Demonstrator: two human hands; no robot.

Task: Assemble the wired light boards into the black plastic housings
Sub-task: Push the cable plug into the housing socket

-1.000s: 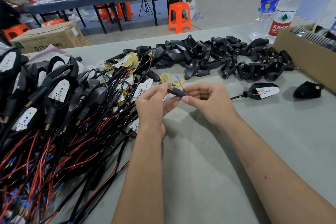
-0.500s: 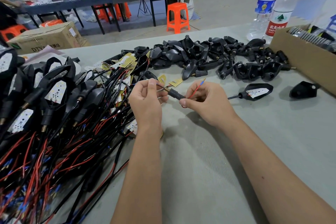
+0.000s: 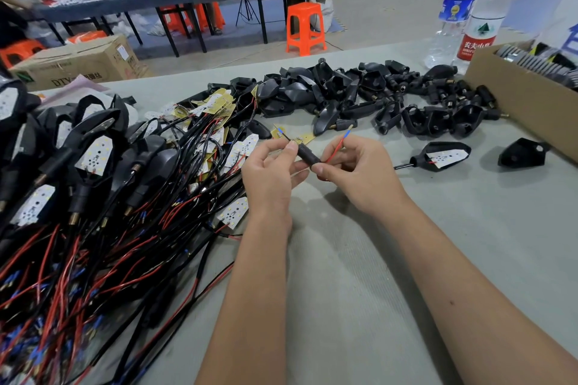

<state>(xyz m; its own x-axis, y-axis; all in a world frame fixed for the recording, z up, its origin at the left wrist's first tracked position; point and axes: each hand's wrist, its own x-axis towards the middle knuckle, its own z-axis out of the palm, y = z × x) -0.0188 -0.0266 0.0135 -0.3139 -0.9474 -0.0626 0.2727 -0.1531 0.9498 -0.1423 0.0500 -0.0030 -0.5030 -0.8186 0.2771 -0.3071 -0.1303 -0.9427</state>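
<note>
My left hand point(image 3: 270, 170) pinches the near end of a small black housing stem point(image 3: 307, 155) at the table's middle. My right hand point(image 3: 359, 170) grips the stem's other end, and a red wire with a blue tip point(image 3: 339, 144) sticks up out of its fingers. Just beyond my hands lies a yellow light board point(image 3: 298, 137). A heap of empty black housings point(image 3: 359, 94) spreads across the far side. One finished housing with a white board point(image 3: 444, 156) lies to the right. Finished wired units point(image 3: 93, 166) are piled at the left.
An open cardboard box point(image 3: 516, 94) of parts stands at the right edge, with two water bottles point(image 3: 469, 9) behind it. A single black housing point(image 3: 522, 151) lies by the box. Orange stools, another carton and a work table are beyond on the floor.
The red wire has come further through the stem and now stands higher out of my right hand. Both hands stay close together at the same spot.
</note>
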